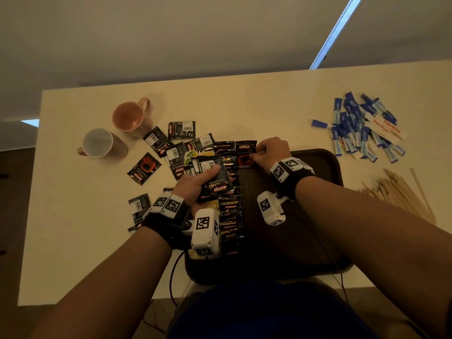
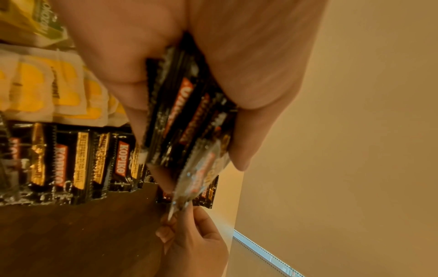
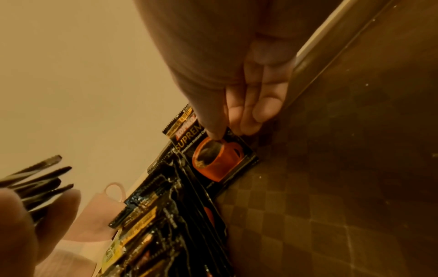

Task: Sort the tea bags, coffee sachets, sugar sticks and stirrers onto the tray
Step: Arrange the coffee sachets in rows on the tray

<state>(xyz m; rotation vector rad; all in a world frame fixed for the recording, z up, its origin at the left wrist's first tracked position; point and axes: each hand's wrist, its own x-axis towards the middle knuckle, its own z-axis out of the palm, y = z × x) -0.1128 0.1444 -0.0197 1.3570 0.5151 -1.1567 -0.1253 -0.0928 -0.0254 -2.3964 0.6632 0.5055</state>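
Observation:
My left hand (image 1: 204, 183) grips a stack of black Kopiko coffee sachets (image 1: 217, 183), thumb on top, just over the left side of the dark brown tray (image 1: 318, 162). The left wrist view shows the stack (image 2: 187, 116) edge-on between thumb and fingers. My right hand (image 1: 259, 155) pinches one coffee sachet (image 1: 244, 159) with an orange cup print (image 3: 213, 161) at the tray's far left corner, at the end of a row of coffee sachets (image 1: 230, 216) along the tray's left side. Yellow tea bags (image 2: 47, 90) lie beside that row.
Loose coffee sachets (image 1: 176, 143) are scattered on the cream table left of the tray. An orange mug (image 1: 129, 116) and a white mug (image 1: 97, 143) stand at the far left. Blue sugar sticks (image 1: 362, 126) and wooden stirrers (image 1: 401, 194) lie to the right.

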